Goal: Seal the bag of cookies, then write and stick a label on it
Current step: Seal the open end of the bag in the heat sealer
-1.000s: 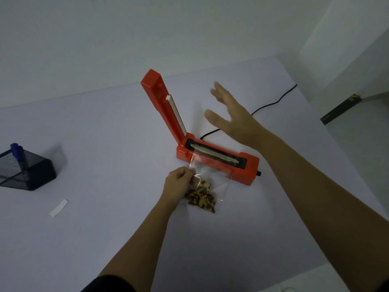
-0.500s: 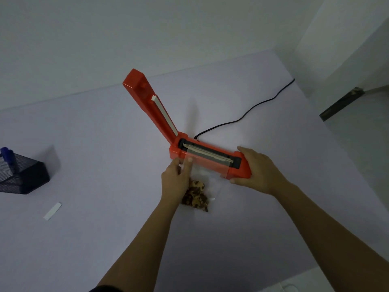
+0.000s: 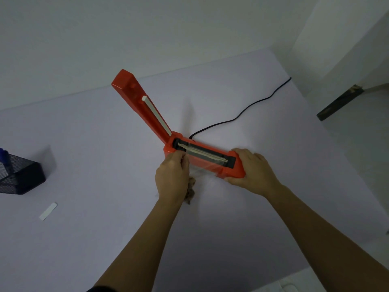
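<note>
Now our left hand (image 3: 172,178) pinches the clear plastic bag (image 3: 203,165) mouth, half hiding lumpy cookies (image 3: 191,191); right hand (image 3: 251,170) clamps the glossy orange heat sealer (image 3: 210,159).

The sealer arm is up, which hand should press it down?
Probably the right hand: it only grips the sealer at its end, while the left hand pinches the bag over the strip.

A black mesh pen holder (image 3: 20,179) sits at the left edge of the pale table (image 3: 84,144), a blue pen (image 3: 3,153) standing in it; beyond the far-right table corner lies a dark strip (image 3: 340,102) on the floor — blurred.
</note>
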A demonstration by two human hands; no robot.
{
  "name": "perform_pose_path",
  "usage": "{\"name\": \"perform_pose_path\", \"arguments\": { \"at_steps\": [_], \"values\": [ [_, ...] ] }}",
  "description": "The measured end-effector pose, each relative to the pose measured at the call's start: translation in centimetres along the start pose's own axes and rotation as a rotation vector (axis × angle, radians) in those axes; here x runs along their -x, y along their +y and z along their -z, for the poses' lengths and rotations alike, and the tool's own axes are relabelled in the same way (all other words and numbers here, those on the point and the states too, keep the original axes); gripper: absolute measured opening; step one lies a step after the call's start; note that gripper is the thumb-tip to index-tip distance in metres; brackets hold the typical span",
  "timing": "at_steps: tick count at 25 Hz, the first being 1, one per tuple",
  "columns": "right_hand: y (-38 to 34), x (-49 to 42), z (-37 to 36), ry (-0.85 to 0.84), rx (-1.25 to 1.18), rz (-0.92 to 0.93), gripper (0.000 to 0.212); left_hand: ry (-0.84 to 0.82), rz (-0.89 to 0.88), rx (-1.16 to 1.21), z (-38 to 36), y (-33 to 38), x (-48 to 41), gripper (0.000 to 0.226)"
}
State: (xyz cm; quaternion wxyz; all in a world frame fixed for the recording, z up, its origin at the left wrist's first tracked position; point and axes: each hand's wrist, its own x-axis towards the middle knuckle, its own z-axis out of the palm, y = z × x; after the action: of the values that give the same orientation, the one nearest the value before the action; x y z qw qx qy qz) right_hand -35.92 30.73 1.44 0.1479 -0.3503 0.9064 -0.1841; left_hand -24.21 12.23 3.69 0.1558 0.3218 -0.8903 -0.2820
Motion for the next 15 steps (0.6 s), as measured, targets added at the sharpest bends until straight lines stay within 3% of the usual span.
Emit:
{"name": "perform_pose_path", "arguments": {
  "at_steps": [15],
  "values": [
    [0.0, -0.1, -0.2, -0.012, 0.02, -0.011, 0.083, 0.1, -0.234, 0.069, 1.8, 2.6, 0.9, 0.009]
  ]
}}
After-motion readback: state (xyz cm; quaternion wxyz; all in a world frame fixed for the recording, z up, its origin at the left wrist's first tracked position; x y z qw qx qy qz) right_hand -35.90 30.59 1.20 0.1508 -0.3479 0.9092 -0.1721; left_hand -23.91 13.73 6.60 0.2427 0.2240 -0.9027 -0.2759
